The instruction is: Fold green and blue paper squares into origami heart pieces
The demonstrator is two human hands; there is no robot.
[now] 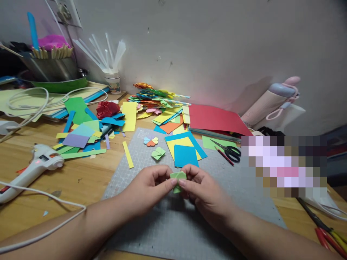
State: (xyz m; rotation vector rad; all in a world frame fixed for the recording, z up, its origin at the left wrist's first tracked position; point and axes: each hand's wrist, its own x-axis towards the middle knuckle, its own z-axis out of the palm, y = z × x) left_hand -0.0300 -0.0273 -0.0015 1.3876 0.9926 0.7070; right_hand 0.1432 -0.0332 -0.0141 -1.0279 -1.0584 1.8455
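Pinching the green paper btwn both hands, approx. ctr. of view, I have it over the gray mat; clearance unclear.

State, left hand: thumb on near face, fingers curled behind, narrow grip on the paper's L side. State, right hand: same grip, R side.

Ref. position: the paper lies to the R of my left hand and to the L of my right hand, i.e., directly btwn my thumbs, which point inward, tips close. Neither hand is nearer; both touch. Axis: top edge runs approx. L-R, w/ a part showing below the thumbs. Long axis: can't tell; fingers cover the sides.

Adj. items, beyond my hands: folded green piece, slightly L; multicolored paper shape, farther out; blue square, just past the right hand. Scissors w/ pencil alongside: far R. Glue gun: far L, off mat.
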